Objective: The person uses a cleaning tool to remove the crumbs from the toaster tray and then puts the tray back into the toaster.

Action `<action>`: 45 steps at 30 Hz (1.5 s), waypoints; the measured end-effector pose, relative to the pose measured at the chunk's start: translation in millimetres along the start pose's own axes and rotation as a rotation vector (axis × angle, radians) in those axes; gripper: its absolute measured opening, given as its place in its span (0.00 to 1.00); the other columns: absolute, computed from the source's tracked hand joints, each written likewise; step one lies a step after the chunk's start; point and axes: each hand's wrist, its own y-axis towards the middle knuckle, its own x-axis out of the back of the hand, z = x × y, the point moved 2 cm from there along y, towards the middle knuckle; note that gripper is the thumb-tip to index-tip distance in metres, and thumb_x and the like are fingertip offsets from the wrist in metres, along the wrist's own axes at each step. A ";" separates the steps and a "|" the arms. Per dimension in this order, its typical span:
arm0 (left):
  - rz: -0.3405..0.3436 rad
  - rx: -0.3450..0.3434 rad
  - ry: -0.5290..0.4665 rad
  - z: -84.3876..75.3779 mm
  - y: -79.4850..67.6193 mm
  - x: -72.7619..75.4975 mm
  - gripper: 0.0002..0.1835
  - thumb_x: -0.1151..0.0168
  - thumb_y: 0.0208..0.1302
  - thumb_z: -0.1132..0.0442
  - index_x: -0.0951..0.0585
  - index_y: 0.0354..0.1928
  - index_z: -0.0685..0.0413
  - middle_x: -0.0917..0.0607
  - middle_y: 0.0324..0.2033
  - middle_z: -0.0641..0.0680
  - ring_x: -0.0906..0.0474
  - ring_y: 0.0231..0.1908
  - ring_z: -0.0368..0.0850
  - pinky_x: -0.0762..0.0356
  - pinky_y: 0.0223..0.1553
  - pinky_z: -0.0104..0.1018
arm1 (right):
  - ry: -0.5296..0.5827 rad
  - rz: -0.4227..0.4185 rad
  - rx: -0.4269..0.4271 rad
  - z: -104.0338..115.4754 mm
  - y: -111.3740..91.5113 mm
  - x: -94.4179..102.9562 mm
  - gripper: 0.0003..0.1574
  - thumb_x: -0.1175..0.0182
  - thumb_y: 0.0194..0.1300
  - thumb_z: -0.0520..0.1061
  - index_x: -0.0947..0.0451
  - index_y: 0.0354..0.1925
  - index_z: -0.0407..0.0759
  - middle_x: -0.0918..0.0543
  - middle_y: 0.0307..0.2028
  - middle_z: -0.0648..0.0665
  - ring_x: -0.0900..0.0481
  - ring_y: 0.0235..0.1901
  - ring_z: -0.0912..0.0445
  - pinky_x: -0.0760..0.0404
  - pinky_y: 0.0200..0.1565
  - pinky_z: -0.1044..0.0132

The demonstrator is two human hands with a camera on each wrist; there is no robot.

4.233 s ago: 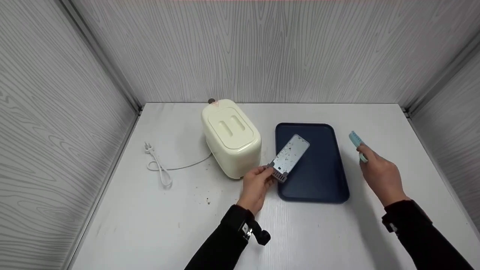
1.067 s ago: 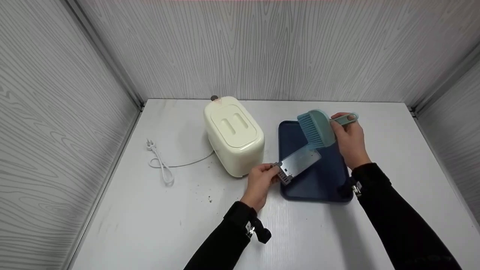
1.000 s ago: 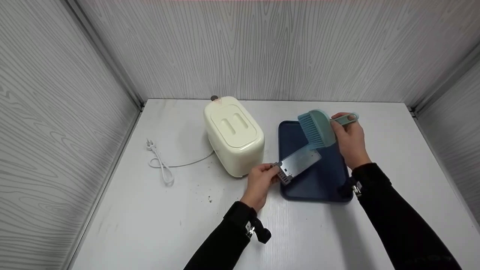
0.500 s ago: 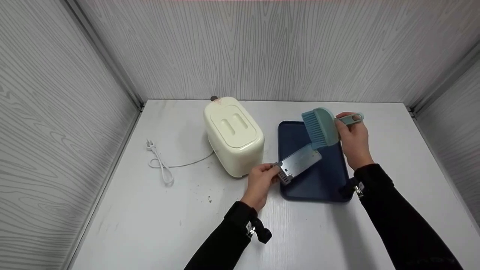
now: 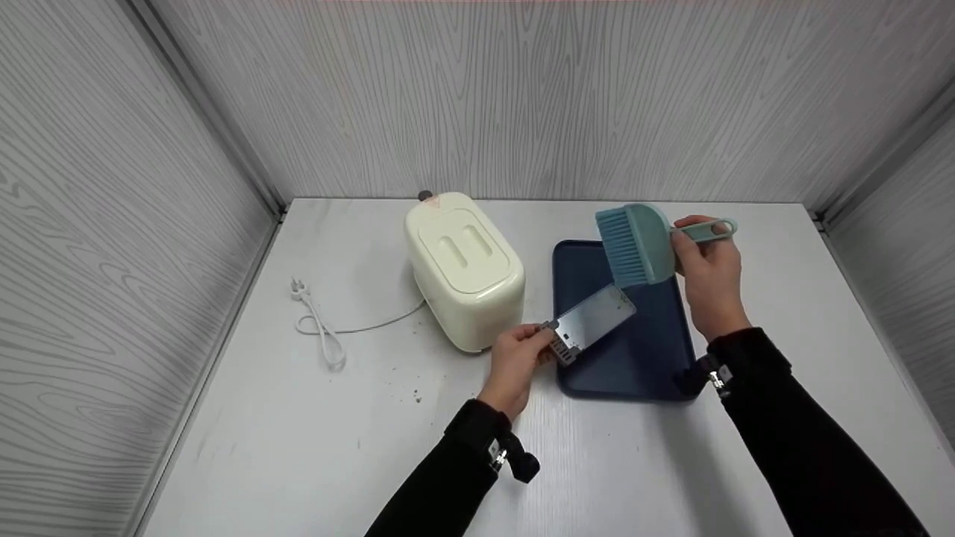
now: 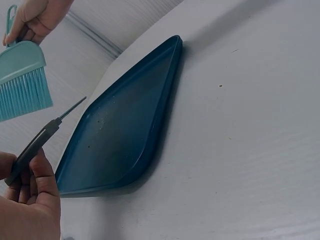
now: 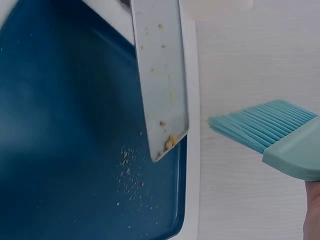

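On a white table (image 5: 298, 447) lies a navy tray (image 5: 656, 350). The right hand (image 5: 711, 283) grips a teal brush (image 5: 639, 245); the left hand (image 5: 515, 365) pinches a metal plate (image 5: 593, 319) above the tray. Crumbs (image 7: 170, 143) sit at the plate's free end, probably best swept off in short outward strokes.

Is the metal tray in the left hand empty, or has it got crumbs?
Not empty: the right wrist view shows crumbs on the metal tray, with most bunched near its free end.

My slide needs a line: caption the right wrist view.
Right hand holding a teal brush apart from a crumb-dotted metal plate above a crumb-strewn blue tray.
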 end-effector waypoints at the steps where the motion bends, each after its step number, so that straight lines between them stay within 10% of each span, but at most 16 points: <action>1: -0.001 0.001 -0.001 0.2 0.0 -0.1 0.08 0.35 0.66 0.70 0.17 0.43 0.70 0.17 0.35 0.56 0.21 0.32 0.43 0.18 0.39 0.35 | 0.014 0.004 0.007 1.6 -1.7 -1.1 0.20 0.43 0.78 0.52 0.30 0.61 0.44 0.23 0.59 0.42 0.21 0.59 0.52 0.20 0.59 0.62; 20: -0.005 0.029 0.002 -0.1 -2.8 1.3 0.09 0.36 0.68 0.68 0.17 0.44 0.70 0.17 0.39 0.57 0.21 0.34 0.43 0.19 0.41 0.35 | 0.213 0.247 -0.011 7.3 -32.4 -38.9 0.23 0.42 0.78 0.50 0.32 0.59 0.36 0.20 0.42 0.42 0.21 0.38 0.55 0.18 0.40 0.65; 26: 0.003 0.014 -0.009 -0.6 -3.6 2.5 0.08 0.36 0.68 0.69 0.17 0.43 0.69 0.18 0.37 0.56 0.22 0.33 0.43 0.19 0.40 0.35 | 0.156 0.267 -0.046 -0.9 -35.9 -49.9 0.24 0.42 0.78 0.52 0.31 0.59 0.36 0.29 0.32 0.46 0.32 0.32 0.55 0.26 0.35 0.62; 37: 0.011 0.004 -0.016 -0.4 -4.0 2.4 0.09 0.36 0.68 0.70 0.17 0.44 0.71 0.18 0.37 0.56 0.21 0.33 0.43 0.19 0.39 0.35 | 0.035 0.274 -0.106 -10.9 -34.5 -48.2 0.25 0.44 0.79 0.54 0.33 0.61 0.38 0.18 0.49 0.39 0.17 0.46 0.54 0.14 0.47 0.62; 45: 0.010 0.015 -0.019 1.1 -2.6 0.8 0.11 0.37 0.68 0.70 0.18 0.47 0.73 0.16 0.37 0.56 0.20 0.33 0.43 0.18 0.39 0.34 | -0.012 0.268 -0.080 -14.8 -28.9 -38.9 0.25 0.44 0.79 0.54 0.32 0.60 0.38 0.26 0.34 0.46 0.27 0.34 0.57 0.21 0.37 0.66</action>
